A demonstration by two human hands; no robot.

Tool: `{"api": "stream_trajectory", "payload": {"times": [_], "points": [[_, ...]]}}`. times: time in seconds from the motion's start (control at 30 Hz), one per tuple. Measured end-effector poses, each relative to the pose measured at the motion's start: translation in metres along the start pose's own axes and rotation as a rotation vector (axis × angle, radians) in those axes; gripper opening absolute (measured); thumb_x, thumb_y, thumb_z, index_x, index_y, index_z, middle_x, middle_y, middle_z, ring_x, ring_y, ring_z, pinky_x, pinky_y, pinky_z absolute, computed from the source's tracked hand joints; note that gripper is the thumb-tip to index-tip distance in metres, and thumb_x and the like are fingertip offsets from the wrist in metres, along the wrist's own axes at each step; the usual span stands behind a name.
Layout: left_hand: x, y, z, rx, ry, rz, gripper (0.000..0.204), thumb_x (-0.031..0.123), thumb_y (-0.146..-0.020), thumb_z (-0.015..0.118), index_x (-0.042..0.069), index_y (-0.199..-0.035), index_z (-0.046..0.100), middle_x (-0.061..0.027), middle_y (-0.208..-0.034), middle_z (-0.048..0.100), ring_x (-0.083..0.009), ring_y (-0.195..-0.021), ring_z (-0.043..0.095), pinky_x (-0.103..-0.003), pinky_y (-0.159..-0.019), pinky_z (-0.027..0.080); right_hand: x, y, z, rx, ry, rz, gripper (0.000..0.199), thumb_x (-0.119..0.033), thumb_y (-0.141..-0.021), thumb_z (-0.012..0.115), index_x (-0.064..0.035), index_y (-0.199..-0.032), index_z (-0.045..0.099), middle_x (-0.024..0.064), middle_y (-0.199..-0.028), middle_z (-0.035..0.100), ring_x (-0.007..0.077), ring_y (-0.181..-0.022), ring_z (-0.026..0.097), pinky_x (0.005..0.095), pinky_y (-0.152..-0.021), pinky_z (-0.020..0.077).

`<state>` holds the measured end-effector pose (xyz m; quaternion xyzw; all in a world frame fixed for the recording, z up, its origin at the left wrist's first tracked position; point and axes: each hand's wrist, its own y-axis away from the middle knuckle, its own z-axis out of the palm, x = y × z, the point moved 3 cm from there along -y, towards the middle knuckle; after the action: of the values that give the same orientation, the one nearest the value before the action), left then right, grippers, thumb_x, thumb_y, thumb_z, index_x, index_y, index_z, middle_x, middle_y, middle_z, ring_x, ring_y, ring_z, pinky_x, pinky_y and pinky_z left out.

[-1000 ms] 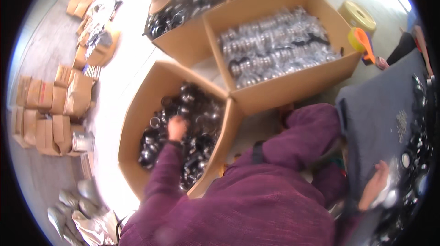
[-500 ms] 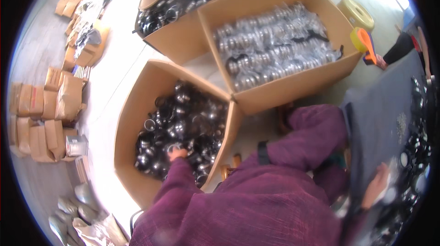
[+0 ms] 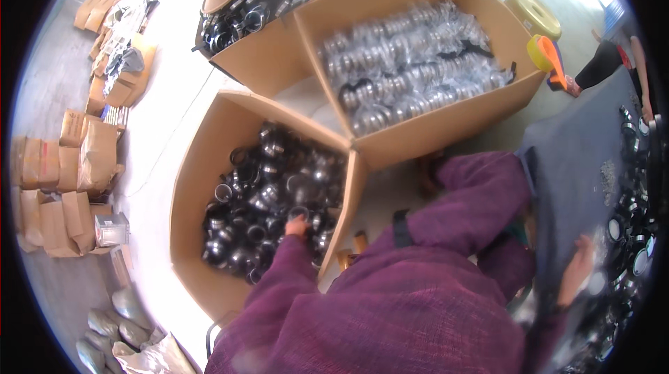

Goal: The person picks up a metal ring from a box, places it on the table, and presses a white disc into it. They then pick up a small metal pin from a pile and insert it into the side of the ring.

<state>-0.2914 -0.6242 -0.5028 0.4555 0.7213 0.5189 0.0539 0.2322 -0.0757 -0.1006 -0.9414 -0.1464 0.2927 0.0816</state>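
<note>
Carton [image 3: 191, 186] at the person's left, mouth up, holding a loose heap of black-and-silver round parts [image 3: 259, 196]. Left hand [image 3: 297, 226] reaches down among them, toward the near right wall, with a ring-shaped part [image 3: 298, 212] right at its fingertips. Cannot tell whether the fingers pinch that part or only touch it — they are small and hidden in part.

Handling, by look: stiff, likely light singly; the glossy faces suggest a slippery surface that may scuff against its neighbours. Best hold seems to be the rim, thumb inside and fingers outside.

Right hand [image 3: 577, 271] lies at the grey-covered table [image 3: 568, 158], fingers extended, beside something whitish; whether it grips that, cannot tell. More dark parts [image 3: 631, 235] lie beyond it. Second carton [image 3: 446, 123] adjoins the first — rows of plastic-wrapped pieces [image 3: 397, 60] inside.
</note>
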Motion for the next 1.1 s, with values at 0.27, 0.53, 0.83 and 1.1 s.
{"api": "stream_trajectory", "payload": {"times": [0.27,0.53,0.83,1.1], "points": [[0.136,0.074,0.039,-0.16,-0.19,0.178,0.036,0.015,-0.072,0.078,0.015,-0.108,0.071,-0.0023,-0.088,0.067,-0.0147,-0.07,0.062,-0.03,-0.052,0.046,0.005,0.006,-0.003,0.006,-0.085,-0.051,0.022,0.002,-0.097,0.041,0.0015,-0.112,0.058,0.0046,-0.097,0.058,0.0123,-0.092,0.056,0.0251,-0.088,0.0426],[0.233,0.136,-0.073,0.147,0.279,0.732,0.013,0.004,-0.07,0.069,0.006,-0.083,0.067,0.0031,-0.065,0.056,-0.0068,-0.053,0.048,-0.024,-0.043,0.034,-0.008,-0.001,0.005,-0.008,-0.149,-0.066,0.023,0.005,-0.095,0.04,0.001,-0.109,0.058,0.004,-0.092,0.057,0.0117,-0.089,0.055,0.0246,-0.084,0.043],[0.414,0.328,0.017,-0.566,0.202,1.142,0.022,-0.007,-0.07,0.062,0.002,-0.09,0.062,-0.0031,-0.089,0.064,-0.0104,-0.078,0.059,-0.024,-0.067,0.047,-0.161,0.0,0.009,0.042,-0.187,-0.405,0.022,0.006,-0.084,0.053,-0.0024,-0.103,0.061,0.0143,-0.094,0.062,0.026,-0.081,0.064,0.0324,-0.071,0.0507],[0.472,0.496,0.196,-1.315,-0.042,1.119,0.018,0.001,-0.074,0.062,0.008,-0.09,0.06,0.0055,-0.079,0.057,-0.0001,-0.061,0.046,-0.016,-0.05,0.032,-0.195,-0.01,-0.02,0.317,0.048,-0.538,0.043,0.002,-0.078,0.061,-0.0081,-0.12,0.058,0.0162,-0.111,0.061,0.0282,-0.073,0.066,0.0345,-0.062,0.0531]]}}
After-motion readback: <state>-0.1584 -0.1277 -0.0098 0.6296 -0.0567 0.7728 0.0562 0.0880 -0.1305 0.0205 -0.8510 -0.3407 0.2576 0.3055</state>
